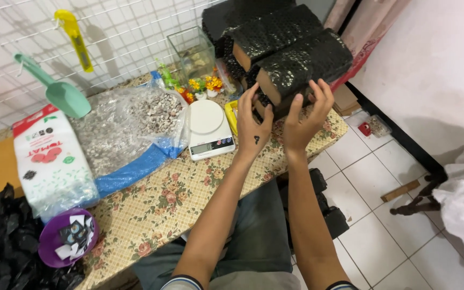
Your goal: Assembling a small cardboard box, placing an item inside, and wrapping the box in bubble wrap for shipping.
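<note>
Head view: both hands reach forward to a stack of packages wrapped in black bubble wrap (pixel 296 59) at the far right end of the counter (pixel 178 193), which wears a floral cloth; the left hand (pixel 252 126) has its fingers (pixel 248 99) spread and pressed against the front of the lowest package (pixel 275 99); the right hand (pixel 303 121) mirrors it, fingers (pixel 323 94) open and curled on the same package's right side, so the two hands clasp it between them; whether it is lifted clear of the counter cannot be told. Just left of the left hand sits a white kitchen scale (pixel 209 129), with a yellow tray (pixel 232 115) between scale and package; beyond lie a clear bag of gravel (pixel 135 121) on a blue sack (pixel 135 169), a small glass tank (pixel 191 51) and tiny artificial flowers (pixel 202 86); a green scoop (pixel 55 88) and a yellow cutter (pixel 76 37) hang on the wire grid; a purple bowl (pixel 65 239) stands at the near left.
</note>
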